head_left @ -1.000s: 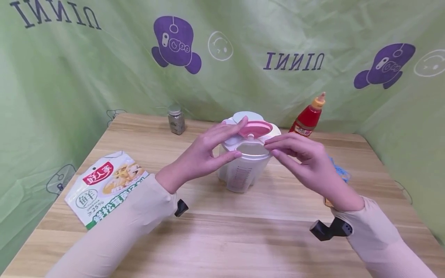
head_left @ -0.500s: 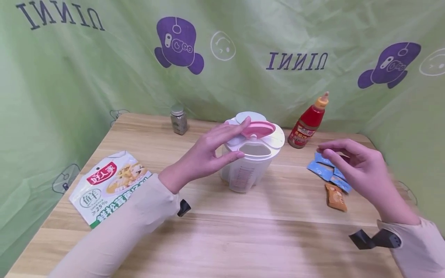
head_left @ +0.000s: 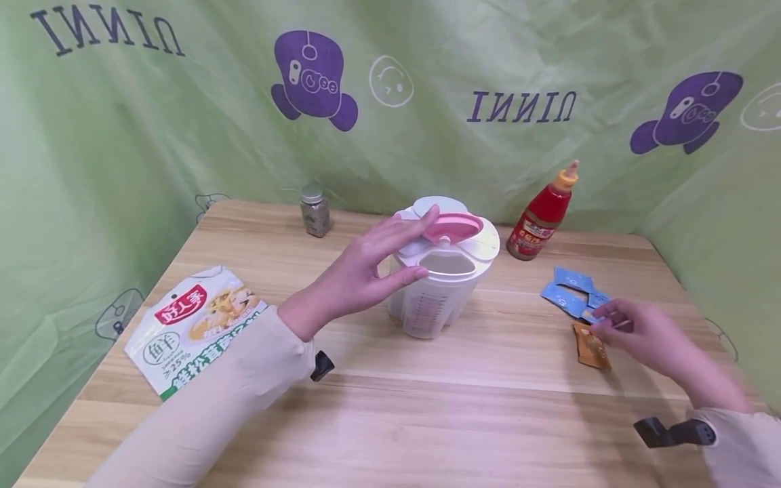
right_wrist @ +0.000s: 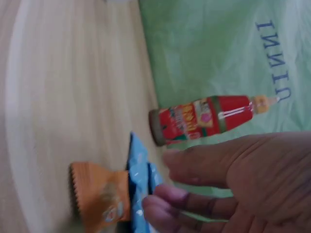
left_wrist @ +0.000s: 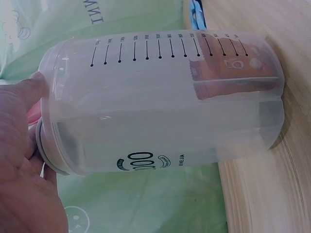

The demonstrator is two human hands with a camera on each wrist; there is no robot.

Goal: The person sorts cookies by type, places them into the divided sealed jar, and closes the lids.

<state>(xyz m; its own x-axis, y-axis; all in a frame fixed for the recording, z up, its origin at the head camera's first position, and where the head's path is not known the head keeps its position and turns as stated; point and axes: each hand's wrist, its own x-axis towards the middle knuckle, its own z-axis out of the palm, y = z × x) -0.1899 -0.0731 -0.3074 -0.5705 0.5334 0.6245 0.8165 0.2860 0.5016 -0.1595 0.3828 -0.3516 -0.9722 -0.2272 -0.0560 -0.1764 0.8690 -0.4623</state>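
A translucent storage container (head_left: pixel 430 305) with measuring marks stands upright on the table, its pink-lined flap (head_left: pixel 454 228) raised over an opening in the white lid. My left hand (head_left: pixel 366 264) grips the lid, thumb at the near rim and fingers by the flap. Through the wall in the left wrist view, an orange packet (left_wrist: pixel 233 68) shows at the bottom of the container. On the right, my right hand (head_left: pixel 641 335) is low, fingertips right at a second orange packet (head_left: pixel 590 347) and the blue packets (head_left: pixel 564 299). In the right wrist view its fingers are spread apart.
A red sauce bottle (head_left: pixel 539 220) with a yellow cap stands at the back right. A small spice jar (head_left: pixel 314 215) is at the back left. The white food pouch (head_left: pixel 177 325) lies at the left, partly under my sleeve. Green cloth (head_left: pixel 427 149) hangs behind the table.
My right hand has left the container's opening, moving right and then down to the packets. The left hand stays on the lid; the flap remains raised.
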